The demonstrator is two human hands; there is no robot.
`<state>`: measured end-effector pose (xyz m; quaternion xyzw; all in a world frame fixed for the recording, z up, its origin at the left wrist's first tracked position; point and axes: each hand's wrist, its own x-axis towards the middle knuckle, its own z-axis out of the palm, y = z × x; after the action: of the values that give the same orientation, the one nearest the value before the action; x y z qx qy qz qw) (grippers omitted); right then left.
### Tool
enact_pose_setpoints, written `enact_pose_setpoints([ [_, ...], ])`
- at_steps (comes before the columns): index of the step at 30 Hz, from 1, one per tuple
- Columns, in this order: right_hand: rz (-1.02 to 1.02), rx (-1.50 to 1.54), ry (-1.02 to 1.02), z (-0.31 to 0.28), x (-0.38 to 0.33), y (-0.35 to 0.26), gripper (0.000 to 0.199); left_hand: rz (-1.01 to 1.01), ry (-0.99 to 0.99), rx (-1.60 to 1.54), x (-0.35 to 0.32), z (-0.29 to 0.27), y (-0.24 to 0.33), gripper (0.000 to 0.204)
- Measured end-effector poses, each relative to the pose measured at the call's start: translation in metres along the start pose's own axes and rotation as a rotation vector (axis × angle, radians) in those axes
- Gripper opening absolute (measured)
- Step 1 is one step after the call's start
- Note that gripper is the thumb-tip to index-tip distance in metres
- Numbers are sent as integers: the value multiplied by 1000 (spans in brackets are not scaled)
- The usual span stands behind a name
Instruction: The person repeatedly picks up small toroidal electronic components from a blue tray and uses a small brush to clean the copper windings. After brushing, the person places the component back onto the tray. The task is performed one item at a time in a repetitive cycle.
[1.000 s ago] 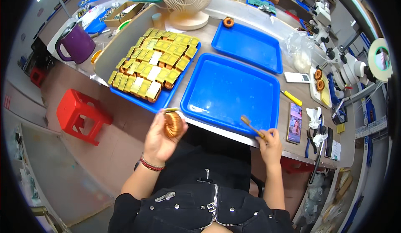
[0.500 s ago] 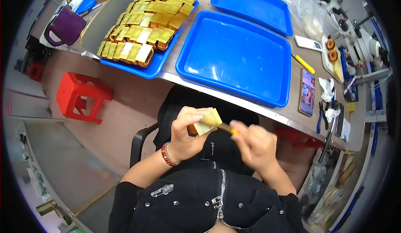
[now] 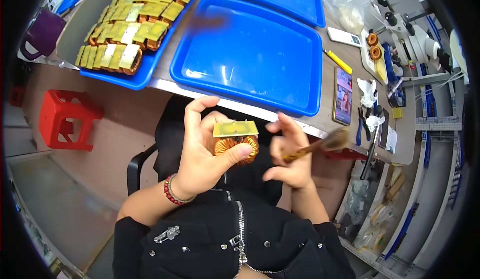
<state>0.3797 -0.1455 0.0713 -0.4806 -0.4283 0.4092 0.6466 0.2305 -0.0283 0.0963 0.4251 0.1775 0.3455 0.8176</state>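
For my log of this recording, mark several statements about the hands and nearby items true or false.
1. The left hand holds a copper-wound coil topped by a yellow-green rectangular board. True.
2. The right hand is empty. False: it holds a brown-handled brush.
3. The rectangular, lit-screen smartphone lies inside the large blue plastic tray. False: it lies to the tray's right.
4. The yellow-handled tool lies outside that tray. True.

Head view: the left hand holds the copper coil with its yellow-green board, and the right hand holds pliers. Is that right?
Not quite: the right hand holds a brush, as the head view shows. The left hand does hold the copper coil with its yellow-green board.
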Motion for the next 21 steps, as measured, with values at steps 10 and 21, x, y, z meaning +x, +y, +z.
enact_pose_setpoints([
  [10,-220,45,-32,25,11,23,71,-270,-133,-155,-2,-6,-11,63],
  [21,-78,-30,52,21,6,25,90,-363,-239,-281,1,-21,-3,92],
])
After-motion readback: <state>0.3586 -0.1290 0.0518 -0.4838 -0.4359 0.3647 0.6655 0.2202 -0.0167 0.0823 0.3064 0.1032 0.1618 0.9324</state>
